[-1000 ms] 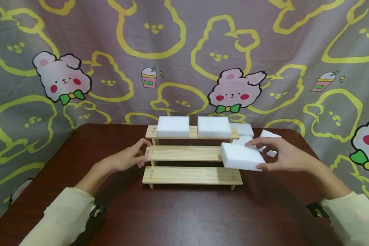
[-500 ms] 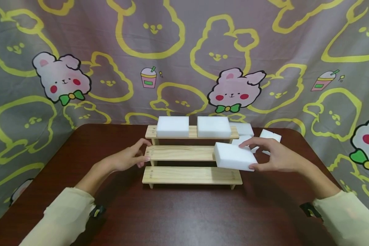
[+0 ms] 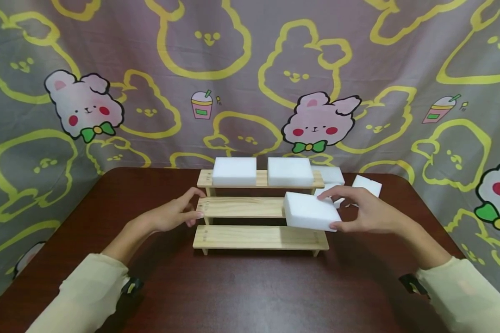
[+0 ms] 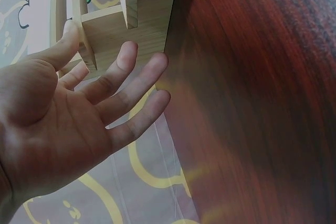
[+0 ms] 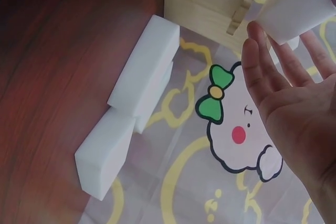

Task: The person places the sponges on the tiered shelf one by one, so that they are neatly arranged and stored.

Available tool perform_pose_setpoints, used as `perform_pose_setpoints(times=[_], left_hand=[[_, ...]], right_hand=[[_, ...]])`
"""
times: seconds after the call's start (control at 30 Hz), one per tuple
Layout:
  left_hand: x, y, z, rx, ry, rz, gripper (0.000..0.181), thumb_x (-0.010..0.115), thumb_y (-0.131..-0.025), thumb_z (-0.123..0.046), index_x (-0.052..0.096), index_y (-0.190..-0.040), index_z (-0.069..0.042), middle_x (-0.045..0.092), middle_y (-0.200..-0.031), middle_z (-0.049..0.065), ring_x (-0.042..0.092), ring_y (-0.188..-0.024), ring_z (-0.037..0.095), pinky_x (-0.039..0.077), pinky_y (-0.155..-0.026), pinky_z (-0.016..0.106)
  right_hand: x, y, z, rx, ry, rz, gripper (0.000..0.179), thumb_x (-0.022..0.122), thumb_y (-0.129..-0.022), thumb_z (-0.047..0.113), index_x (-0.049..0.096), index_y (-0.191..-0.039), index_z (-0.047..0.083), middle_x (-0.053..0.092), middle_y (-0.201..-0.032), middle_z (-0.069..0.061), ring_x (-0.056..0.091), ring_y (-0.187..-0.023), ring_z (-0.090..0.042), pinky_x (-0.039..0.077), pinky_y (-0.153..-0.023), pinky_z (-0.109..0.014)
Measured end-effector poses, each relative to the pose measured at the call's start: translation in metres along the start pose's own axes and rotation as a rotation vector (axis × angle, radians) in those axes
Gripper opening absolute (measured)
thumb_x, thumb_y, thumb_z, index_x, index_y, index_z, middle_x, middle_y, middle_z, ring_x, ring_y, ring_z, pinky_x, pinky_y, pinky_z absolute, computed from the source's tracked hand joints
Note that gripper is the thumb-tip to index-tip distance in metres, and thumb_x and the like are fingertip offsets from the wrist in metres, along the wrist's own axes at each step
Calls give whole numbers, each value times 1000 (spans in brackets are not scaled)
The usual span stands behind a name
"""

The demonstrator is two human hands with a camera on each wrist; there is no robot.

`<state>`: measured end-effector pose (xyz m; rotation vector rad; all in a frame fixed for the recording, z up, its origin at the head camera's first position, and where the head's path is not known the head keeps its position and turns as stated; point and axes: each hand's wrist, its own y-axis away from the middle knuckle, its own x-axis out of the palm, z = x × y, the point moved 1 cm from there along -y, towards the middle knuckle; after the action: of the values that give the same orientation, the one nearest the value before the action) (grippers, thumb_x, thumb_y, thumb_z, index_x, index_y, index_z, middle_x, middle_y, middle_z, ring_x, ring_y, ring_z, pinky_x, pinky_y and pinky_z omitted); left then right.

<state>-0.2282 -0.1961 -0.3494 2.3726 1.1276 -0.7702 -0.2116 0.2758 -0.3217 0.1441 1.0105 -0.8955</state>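
With my right hand I've just brought the block leftward. It jutted mostly past the right end of the rack; now most of it overlaps the middle shelf, skewed, its right corner still beyond. To me that means it's nearly in position but not settled; whether it touches wood I can't tell. My thumb and fingertips are parted by the block's depth, pinching its right end.

My left hand hasn't moved: thumb and forefinger grip that shelf's left end, the other fingers loose and holding nothing, steadying the rack, I'd judge.

The two blocks on the top shelf haven't shifted, a gap between them. Loose blocks lie on the tabletop, between the rack and its back right corner, so there's more on hand.
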Motion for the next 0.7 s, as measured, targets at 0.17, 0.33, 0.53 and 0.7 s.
perform_pose_setpoints(times=[0.17,0.33,0.53,0.7], left_hand=[[0,0,-1,-8,-8,2,42,57,-108,-14,30,-139,-4,62,-80,13,63,-79,28,50,-81,50],[0,0,-1,-10,-7,3,42,57,-108,-14,29,-139,-4,62,-80,13,63,-79,28,50,-81,50],[0,0,0,-8,-4,-2,42,57,-108,-13,30,-139,-4,62,-80,13,63,-79,27,51,-81,51],[0,0,-1,-7,-2,-2,42,57,-108,-13,30,-139,-3,62,-80,13,63,-79,28,51,-82,51]], right_hand=[[3,-3,2,-13,-5,-13,59,93,-76,12,66,-127,14,68,-120,-2,64,-100,-12,60,-80,-35],[7,-7,4,11,-26,-14,59,94,-76,15,65,-127,15,67,-120,0,65,-100,-15,60,-80,-38],[11,-11,8,13,-35,-21,57,94,-76,18,66,-125,15,67,-119,1,63,-100,-19,60,-80,-39],[13,-16,10,16,-22,-12,57,94,-76,20,66,-125,15,68,-120,2,63,-101,-18,59,-81,-37]])
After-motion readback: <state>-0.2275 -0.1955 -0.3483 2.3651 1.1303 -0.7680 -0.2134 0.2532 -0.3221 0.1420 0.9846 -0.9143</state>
